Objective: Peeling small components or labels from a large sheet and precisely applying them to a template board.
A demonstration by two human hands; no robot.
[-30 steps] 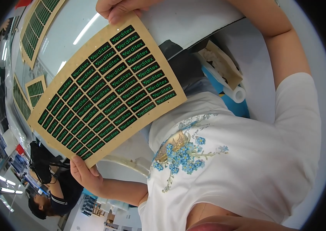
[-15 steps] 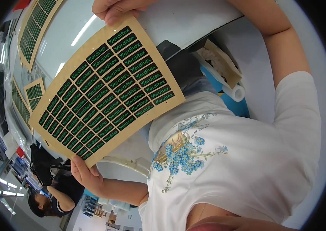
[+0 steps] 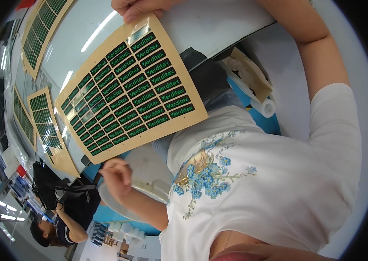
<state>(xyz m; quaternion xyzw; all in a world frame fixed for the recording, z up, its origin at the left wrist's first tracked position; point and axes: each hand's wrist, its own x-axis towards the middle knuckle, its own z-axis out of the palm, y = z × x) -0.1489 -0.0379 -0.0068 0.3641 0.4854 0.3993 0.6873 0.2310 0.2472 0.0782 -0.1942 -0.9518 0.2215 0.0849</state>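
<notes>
A tan backing sheet [image 3: 198, 114], covered with rows of dark rectangular labels with green lettering, is held up at an angle over the table. My right hand [image 3: 142, 8], at the top edge of the view, pinches the sheet's upper edge between thumb and fingers. A shiny pale patch shows on the label position nearest that hand. Just below the sheet's lower edge, my left hand [image 3: 118, 177] is apart from it, fingers loosely bent and spread, slightly blurred, with nothing seen in them.
Similar label sheets [image 3: 40, 39] lie at the left, one long sheet [image 3: 47, 130] beside the held one. The glossy white table [image 3: 219, 26] ends at a dark edge. A blue bin [image 3: 264, 124] with cardboard and a white roll [image 3: 264, 108] stands right. Another person [image 3: 73, 217] is lower left.
My left hand has let go of the sheet's lower corner and come away from it. The sheet has tilted and shifted right, uncovering more of the long sheet behind it.
</notes>
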